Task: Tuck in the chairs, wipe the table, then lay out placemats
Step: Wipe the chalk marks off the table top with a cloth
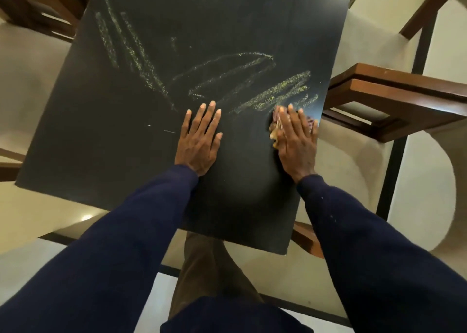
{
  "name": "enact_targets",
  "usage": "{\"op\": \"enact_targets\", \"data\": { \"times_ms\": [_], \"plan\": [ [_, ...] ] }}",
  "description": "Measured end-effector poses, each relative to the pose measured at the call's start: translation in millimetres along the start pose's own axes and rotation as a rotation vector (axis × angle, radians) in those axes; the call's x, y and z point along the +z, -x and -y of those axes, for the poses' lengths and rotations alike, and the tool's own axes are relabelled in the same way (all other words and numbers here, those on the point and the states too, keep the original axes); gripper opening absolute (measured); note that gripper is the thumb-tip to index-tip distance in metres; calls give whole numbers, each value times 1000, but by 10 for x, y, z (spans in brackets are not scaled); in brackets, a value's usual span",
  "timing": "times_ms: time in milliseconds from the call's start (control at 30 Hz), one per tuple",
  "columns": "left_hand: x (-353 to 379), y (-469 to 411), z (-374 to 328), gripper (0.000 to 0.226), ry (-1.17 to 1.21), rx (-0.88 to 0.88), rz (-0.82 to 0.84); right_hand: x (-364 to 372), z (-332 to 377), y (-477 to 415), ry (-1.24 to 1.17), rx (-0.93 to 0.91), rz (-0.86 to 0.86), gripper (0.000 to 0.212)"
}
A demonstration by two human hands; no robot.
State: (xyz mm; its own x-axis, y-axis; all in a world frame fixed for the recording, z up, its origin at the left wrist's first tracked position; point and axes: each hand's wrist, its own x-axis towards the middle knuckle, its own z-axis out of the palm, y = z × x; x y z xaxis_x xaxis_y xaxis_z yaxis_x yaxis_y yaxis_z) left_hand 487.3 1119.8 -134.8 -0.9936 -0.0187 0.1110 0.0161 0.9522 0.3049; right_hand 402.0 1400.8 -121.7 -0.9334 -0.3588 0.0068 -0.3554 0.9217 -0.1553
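Observation:
A black square table fills the middle of the head view, streaked with yellowish smear marks across its far and right parts. My left hand lies flat on the tabletop with its fingers straight and spread. My right hand presses a small yellow and reddish cloth flat against the table near the right edge, fingers straight over it. The cloth is mostly hidden under that hand.
A brown wooden chair stands at the table's right edge. Another wooden chair sits at the far left corner, and a chair part shows under the near right corner. Pale floor surrounds the table. My legs stand at the near edge.

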Motion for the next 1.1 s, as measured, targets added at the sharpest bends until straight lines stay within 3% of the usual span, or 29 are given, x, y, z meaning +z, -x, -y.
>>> {"op": "enact_targets", "data": {
  "times_ms": [133, 300, 433, 533, 633, 833, 900, 967, 1100],
  "plan": [
    [107, -301, -250, 59, 28, 73, 13, 105, 262, -433, -12, 84, -18, 63],
    [184, -527, -262, 60, 10, 145, 73, 40, 136, 124, 8, -232, 51, 77],
    [177, -537, -296, 59, 5, 127, 64, 3, -197, 105, 2, -44, 5, 68],
    [177, -567, -296, 60, 10, 131, 71, 23, -216, -443, 11, 142, -28, 61],
    [178, -586, -288, 59, 5, 139, 82, 101, 27, -931, -12, 192, -38, 64],
    [163, -575, -273, 60, 25, 145, 90, 134, 279, -417, -34, -138, 57, 90],
    [171, -575, -279, 60, 27, 140, 85, 75, 85, -124, -15, -207, 80, 88],
    [181, -579, -275, 60, 31, 135, 85, 0, -162, -3, -6, -173, 59, 81],
    [189, -594, -286, 59, 34, 134, 64, -48, -479, -453, -11, 69, 17, 67]
  ]
}}
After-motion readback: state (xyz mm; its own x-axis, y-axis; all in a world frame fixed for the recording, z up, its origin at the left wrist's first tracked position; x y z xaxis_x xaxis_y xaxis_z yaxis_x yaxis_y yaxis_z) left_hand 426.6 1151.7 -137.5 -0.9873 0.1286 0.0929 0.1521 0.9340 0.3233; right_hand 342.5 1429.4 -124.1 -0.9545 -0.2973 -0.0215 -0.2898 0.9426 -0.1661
